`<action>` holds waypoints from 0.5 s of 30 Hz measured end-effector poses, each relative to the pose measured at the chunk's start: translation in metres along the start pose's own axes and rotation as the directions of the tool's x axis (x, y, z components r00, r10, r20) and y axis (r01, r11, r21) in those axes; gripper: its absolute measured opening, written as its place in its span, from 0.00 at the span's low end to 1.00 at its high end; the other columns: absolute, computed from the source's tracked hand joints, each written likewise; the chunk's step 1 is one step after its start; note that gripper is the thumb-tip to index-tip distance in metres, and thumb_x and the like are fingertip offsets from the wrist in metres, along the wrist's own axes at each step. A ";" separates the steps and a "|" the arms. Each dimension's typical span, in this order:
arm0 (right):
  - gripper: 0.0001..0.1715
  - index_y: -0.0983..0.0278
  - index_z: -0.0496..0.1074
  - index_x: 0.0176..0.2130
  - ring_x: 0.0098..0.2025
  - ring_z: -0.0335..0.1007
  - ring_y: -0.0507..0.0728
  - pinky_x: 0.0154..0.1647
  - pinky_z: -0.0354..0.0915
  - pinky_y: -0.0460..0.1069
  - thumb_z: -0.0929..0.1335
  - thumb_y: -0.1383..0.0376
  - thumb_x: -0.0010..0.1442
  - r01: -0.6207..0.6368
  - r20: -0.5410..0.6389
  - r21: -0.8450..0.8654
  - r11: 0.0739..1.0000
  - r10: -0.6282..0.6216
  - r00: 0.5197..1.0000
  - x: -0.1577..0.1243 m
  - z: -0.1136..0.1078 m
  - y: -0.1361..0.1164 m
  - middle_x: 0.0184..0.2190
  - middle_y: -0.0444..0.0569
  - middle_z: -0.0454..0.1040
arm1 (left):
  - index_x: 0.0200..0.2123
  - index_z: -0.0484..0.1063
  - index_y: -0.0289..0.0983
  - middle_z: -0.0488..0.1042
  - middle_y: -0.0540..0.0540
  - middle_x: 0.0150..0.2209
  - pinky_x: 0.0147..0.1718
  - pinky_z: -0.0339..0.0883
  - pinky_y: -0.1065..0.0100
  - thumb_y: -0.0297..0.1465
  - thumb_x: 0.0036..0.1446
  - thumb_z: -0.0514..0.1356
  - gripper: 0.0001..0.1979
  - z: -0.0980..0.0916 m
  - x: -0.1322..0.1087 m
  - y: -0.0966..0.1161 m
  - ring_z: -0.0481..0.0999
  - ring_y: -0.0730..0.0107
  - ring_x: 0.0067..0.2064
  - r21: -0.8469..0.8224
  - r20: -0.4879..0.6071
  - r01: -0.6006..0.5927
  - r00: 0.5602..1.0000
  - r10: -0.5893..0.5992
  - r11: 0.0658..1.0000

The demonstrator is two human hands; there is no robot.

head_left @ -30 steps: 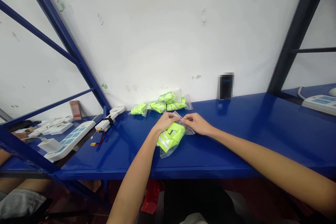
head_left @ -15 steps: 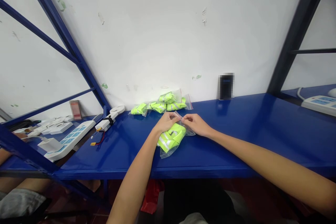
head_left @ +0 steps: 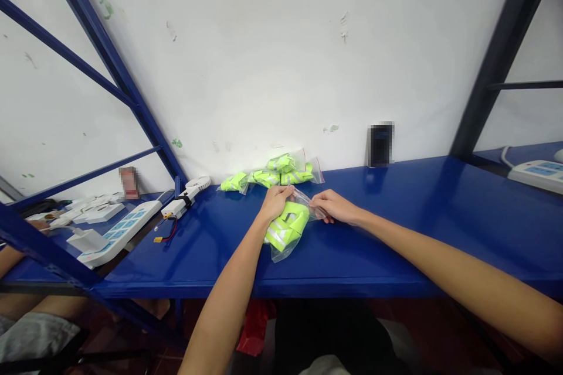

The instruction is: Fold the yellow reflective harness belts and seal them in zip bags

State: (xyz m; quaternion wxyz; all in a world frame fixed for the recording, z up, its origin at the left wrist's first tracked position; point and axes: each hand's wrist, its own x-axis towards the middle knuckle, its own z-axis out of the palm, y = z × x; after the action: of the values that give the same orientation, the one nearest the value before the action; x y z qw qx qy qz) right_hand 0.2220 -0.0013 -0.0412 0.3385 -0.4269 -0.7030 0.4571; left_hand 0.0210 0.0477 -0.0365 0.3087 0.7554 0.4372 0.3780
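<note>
A clear zip bag with a folded neon-yellow reflective vest inside rests on the blue table, its top edge turned away from me. My left hand pinches the bag's left upper corner. Farther along the same edge, my right hand grips the right upper corner between thumb and fingers. The bag's top strip is stretched between both hands. Behind them, against the wall, lie several similar bagged yellow vests, partly piled on one another.
On the left are a white handheld fan and a connector with red and black wires. A power strip lies beyond the blue frame post, near another person's arm. A blurred dark object leans on the wall.
My right hand has slid right along the bag's top edge, away from my left hand. The strip between them is longer and tauter now.
</note>
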 end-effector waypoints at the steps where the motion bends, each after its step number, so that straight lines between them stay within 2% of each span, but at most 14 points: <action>1: 0.19 0.64 0.64 0.23 0.17 0.61 0.50 0.18 0.55 0.45 0.63 0.55 0.59 -0.009 0.027 0.024 1.000 0.008 1.000 -0.001 -0.001 0.000 0.16 0.42 0.64 | 0.20 0.71 0.35 0.72 0.48 0.23 0.34 0.60 0.68 0.47 0.59 0.52 0.25 -0.001 0.000 0.000 0.69 0.68 0.28 0.018 -0.023 0.010 1.000 -0.009 1.000; 5: 0.17 0.64 0.65 0.28 0.18 0.57 0.48 0.18 0.54 0.44 0.64 0.53 0.59 0.044 0.037 0.041 0.998 -0.045 0.998 0.002 -0.001 0.004 0.19 0.40 0.63 | 0.19 0.69 0.35 0.70 0.49 0.21 0.30 0.57 0.69 0.46 0.59 0.52 0.25 -0.001 0.000 0.001 0.67 0.70 0.26 0.080 -0.089 0.049 0.995 -0.041 0.996; 8: 0.19 0.63 0.65 0.29 0.17 0.53 0.47 0.18 0.51 0.44 0.64 0.51 0.59 0.094 -0.005 -0.036 0.995 -0.094 0.996 0.006 0.000 0.009 0.20 0.39 0.62 | 0.18 0.69 0.35 0.69 0.49 0.20 0.29 0.55 0.69 0.45 0.59 0.51 0.25 0.000 0.000 0.002 0.65 0.71 0.25 0.131 -0.118 0.057 0.992 -0.041 0.990; 11: 0.20 0.64 0.66 0.30 0.18 0.53 0.48 0.20 0.50 0.45 0.63 0.50 0.59 0.135 -0.052 -0.131 0.982 -0.143 0.988 0.007 0.000 0.012 0.19 0.39 0.60 | 0.19 0.68 0.35 0.69 0.50 0.20 0.28 0.54 0.69 0.45 0.60 0.50 0.24 0.002 0.000 0.001 0.64 0.71 0.24 0.152 -0.132 0.041 0.991 -0.021 0.987; 15: 0.24 0.63 0.66 0.28 0.19 0.54 0.49 0.21 0.49 0.46 0.60 0.48 0.61 0.091 -0.109 -0.174 0.981 -0.111 0.988 0.008 0.002 0.010 0.18 0.39 0.58 | 0.19 0.65 0.36 0.66 0.51 0.20 0.28 0.52 0.69 0.44 0.60 0.50 0.23 0.004 0.000 -0.001 0.63 0.72 0.24 0.137 -0.135 0.013 0.991 0.006 0.990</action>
State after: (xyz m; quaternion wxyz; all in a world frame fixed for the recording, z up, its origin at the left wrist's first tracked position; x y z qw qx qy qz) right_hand 0.2201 0.0079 -0.0504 0.3650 -0.4440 -0.7386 0.3521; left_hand 0.0237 0.0475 -0.0397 0.2260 0.7468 0.4835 0.3967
